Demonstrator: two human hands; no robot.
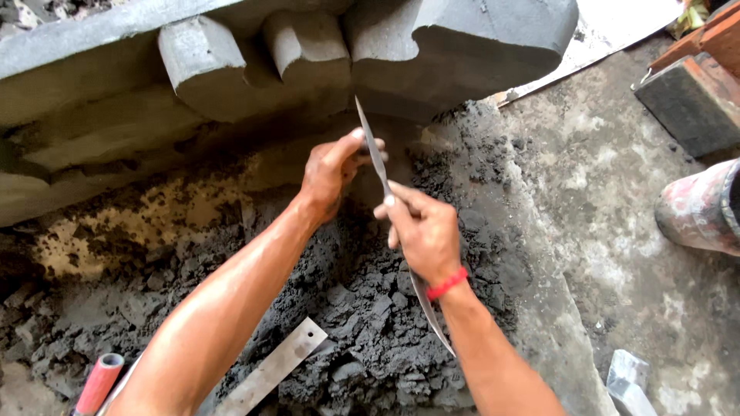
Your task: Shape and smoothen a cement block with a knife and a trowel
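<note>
Both my hands hold one long thin metal blade (pixel 372 148) that runs from the carved grey cement moulding (pixel 308 54) down past my right wrist. My left hand (pixel 330 171) pinches the blade near its upper tip, just under the moulding's rounded lobes. My right hand (pixel 422 229), with a red band at the wrist, grips the blade lower down. The blade's tip touches the underside of the moulding.
A heap of dark grey mortar crumbs (pixel 362 323) lies below my hands. A flat metal strip (pixel 274 368) rests on it, with a red-handled tool (pixel 99 383) at the lower left. A boot (pixel 697 208) and a dark block (pixel 686 100) stand at the right on the concrete floor.
</note>
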